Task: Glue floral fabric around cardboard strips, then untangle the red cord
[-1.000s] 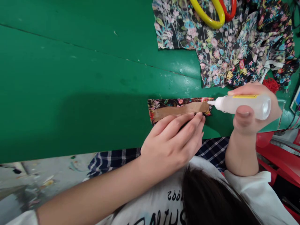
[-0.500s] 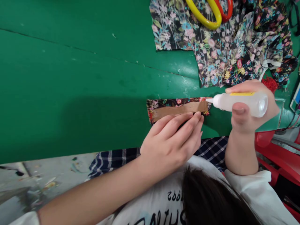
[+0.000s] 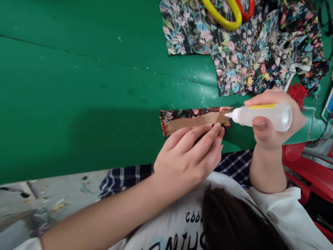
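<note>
Under left fingers (image 3: pixel 208 140), floral strip (image 3: pixel 185 113), partly hidden

Farther across the green table (image 3: pixel 78 80), to my right, I see a rumpled dark cloth (image 3: pixel 241 52) printed with flowers — a yellow loop handle (image 3: pixel 229 25) and a red loop handle (image 3: pixel 248 16) lie over it, both cut off by the top of my view. Just beside its near edge sits a tangle of red thread (image 3: pixel 298 94). Black cable (image 3: pixel 323 22) lies at my far right; a blue and white object (image 3: pixel 329 106) shows only partly. Lower down I have red furniture (image 3: pixel 318 176) to my right — and a scrap-littered floor (image 3: pixel 73 194) to my left
</note>
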Available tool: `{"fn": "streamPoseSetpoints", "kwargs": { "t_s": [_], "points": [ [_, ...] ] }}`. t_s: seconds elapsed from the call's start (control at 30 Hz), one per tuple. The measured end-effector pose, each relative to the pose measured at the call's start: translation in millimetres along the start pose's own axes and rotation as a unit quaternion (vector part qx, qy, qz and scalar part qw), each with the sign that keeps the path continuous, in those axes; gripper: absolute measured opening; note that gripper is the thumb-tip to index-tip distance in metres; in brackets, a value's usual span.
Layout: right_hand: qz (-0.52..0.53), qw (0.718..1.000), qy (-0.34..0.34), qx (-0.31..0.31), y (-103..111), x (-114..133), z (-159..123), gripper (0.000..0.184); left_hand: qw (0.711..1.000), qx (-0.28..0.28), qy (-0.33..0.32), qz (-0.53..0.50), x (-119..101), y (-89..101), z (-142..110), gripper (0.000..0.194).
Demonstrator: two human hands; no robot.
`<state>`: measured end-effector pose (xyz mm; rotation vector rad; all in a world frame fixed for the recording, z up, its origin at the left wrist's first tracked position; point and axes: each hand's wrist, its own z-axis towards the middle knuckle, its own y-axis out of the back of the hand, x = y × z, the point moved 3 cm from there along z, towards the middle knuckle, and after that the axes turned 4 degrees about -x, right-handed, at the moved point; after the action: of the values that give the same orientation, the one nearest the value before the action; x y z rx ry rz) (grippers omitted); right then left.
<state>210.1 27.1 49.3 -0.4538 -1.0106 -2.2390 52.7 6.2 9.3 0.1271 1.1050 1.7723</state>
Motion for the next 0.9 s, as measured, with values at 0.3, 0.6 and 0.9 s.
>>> {"fn": "streamPoseSetpoints", "kwargs": {
  "t_s": [0.3,0.6,0.9],
  "points": [
    [0.036,0.997,0.069,0.006,2,2,-3,0.03,1.0,-0.005,-0.009,0.004,0,-0.7,-1,0.016],
    [0.017,0.996,0.092,0.008,0,3,-2,0.028,1.0,-0.005,-0.018,0.003,-2,-2.0,-1,0.016],
    [0.051,0.992,0.016,-0.111,24,-5,1,0.032,0.998,0.05,-0.01,-0.035,3,1.5,7,0.025]
  ]
}}
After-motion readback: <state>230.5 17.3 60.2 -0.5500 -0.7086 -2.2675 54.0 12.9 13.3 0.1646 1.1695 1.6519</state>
